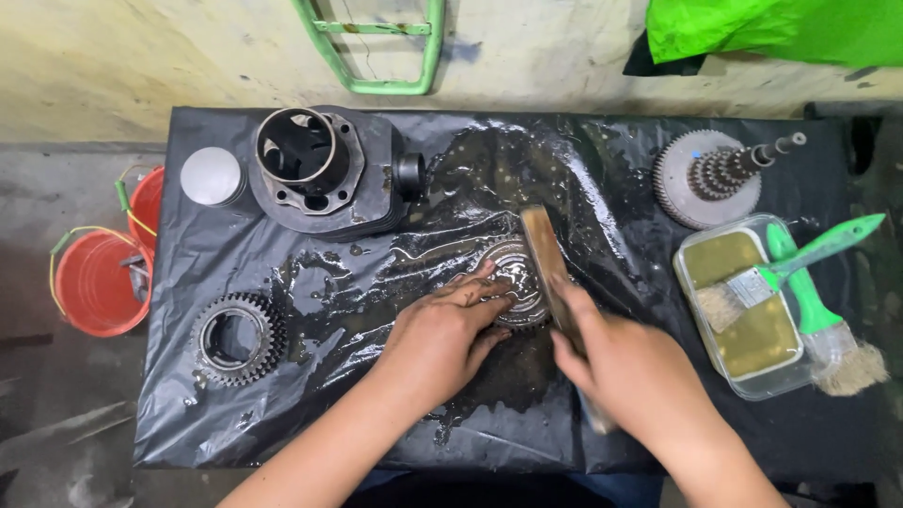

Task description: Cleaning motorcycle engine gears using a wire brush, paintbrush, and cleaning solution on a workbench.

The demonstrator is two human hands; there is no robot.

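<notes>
We have our left hand [442, 334] pressed flat on a round metal gear [515, 282] near the middle of the table [188, 414], fingers spread and resting on its near-left edge rather than curled around it, holding it down on the black plastic sheet [235, 216]. Our right hand [630, 372] is closed around the handle of a wooden brush [548, 268], whose long body lies across the right side of the gear. Judging from the scene, the scrubbing is partly done: the sheet around the gear is wet and smeared with dark oily liquid, and our left fingers are blackened, yet the gear's face looks dull and grimy in places, so we reckon more brushing is left. Its ringed face glistens under the liquid; the teeth are hard to make out from here. Other parts sit dry: a toothed gear ring [238, 337] to the left, a dark finned cylinder [324, 174] behind it with a grey piston [212, 176] just beside, and a stepped gear cluster on a shaft [710, 177] at the far right. Near our right hand stands a clear tray [743, 310] of yellowish liquid with a green-handled paintbrush [781, 273] resting across it, and a second green brush [828, 329] just beside the tray. Two red buckets [99, 282] stand on the floor to the left.
</notes>
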